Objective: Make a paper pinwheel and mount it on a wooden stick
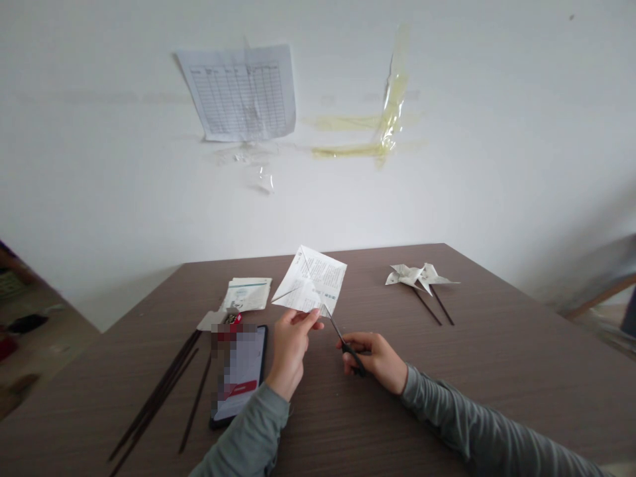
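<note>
Item: creased paper square point(311, 283), centre frame, held upright above the bench point(497, 371), pinched at its lower edge by left hand point(291, 344). Right hand point(376, 358) grips scissors point(342, 341); blades slant up-left, tips meeting that edge.

worktop point(497, 371) brown, fine wood grain. folded paper point(311, 285) white, small grey print. scissors point(345, 344) dark, black handles. sleeves point(447, 414) grey-green. sticks point(163, 391) dark brown. phone point(243, 371) black-framed, pale screen, red bar. pinwheels point(420, 275) white. wall sheet point(241, 93) white, grid-lined. tape point(390, 112) yellowish.
</note>
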Tool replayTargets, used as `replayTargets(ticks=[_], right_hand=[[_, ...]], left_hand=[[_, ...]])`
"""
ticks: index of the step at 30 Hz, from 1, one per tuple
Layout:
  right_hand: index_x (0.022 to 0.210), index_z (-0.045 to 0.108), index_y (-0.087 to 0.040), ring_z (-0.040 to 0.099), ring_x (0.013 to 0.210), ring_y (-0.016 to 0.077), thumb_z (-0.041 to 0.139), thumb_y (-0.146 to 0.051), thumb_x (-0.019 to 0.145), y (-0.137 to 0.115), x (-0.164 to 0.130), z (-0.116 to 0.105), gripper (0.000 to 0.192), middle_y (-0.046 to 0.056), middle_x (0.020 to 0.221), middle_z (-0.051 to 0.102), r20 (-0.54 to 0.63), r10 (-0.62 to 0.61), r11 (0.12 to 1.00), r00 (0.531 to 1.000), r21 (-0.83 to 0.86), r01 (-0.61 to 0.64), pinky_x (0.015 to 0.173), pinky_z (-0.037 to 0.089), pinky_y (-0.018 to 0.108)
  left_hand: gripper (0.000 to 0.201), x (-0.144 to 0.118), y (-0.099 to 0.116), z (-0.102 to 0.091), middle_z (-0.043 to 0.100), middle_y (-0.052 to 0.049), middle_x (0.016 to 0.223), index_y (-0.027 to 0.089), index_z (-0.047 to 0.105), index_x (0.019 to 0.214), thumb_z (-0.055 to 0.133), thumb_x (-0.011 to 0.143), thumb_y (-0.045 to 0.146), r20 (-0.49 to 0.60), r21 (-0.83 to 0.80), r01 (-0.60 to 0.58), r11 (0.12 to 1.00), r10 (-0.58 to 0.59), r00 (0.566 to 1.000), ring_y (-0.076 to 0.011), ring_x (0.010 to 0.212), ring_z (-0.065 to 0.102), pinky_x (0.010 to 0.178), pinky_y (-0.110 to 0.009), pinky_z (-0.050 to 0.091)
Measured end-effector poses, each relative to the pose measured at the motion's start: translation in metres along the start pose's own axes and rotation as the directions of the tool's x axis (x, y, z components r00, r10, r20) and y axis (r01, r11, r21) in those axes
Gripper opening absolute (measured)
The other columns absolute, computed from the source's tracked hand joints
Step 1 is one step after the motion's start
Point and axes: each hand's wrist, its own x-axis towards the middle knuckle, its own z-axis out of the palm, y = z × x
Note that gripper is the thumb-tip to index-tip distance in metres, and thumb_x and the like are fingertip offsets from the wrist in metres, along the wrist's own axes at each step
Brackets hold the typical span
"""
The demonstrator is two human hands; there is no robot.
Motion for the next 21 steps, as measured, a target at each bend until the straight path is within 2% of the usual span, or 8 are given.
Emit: replayTargets(ticks=[6,16,21], right_hand=[[0.100,0.086,-0.024,0.070,0.071,0.0242,0.111,-0.084,0.080,-0.002,-0.002,0.001,0.067,0.006,0.077,0.085,-0.023,-0.005,1.000,1.000,0.002,0.005,0.073,0.059,0.040],[0.101,0.088,-0.025,0.073,0.073,0.0288,0.110,-0.091,0.078,-0.009,-0.004,0.003,0.073,0.009,0.078,0.086,-0.039,-0.011,1.000,0.999,-0.002,0.010,0.076,0.063,0.046],[0.101,0.087,-0.025,0.073,0.072,0.0306,0.109,-0.093,0.074,-0.016,-0.005,0.006,0.076,0.009,0.076,0.084,-0.060,-0.006,1.000,0.998,0.003,0.006,0.075,0.063,0.048]], left_hand=[[0.044,0.000,0.000,-0.001,0.090,-0.010,0.086,0.021,0.085,0.083,0.105,0.057,0.050,-0.007,-0.002,-0.010,1.000,0.010,1.000,-0.0223,0.068,0.080,0.047,-0.021,0.025],[0.043,-0.002,0.001,-0.001,0.093,-0.012,0.089,0.020,0.087,0.083,0.107,0.058,0.048,0.005,-0.003,-0.007,1.000,0.007,1.000,-0.0226,0.068,0.082,0.047,-0.021,0.025],[0.046,-0.001,-0.003,-0.002,0.093,-0.011,0.089,0.020,0.088,0.087,0.112,0.059,0.047,0.029,0.004,-0.013,1.000,0.013,0.999,-0.0239,0.069,0.084,0.048,-0.022,0.030]])
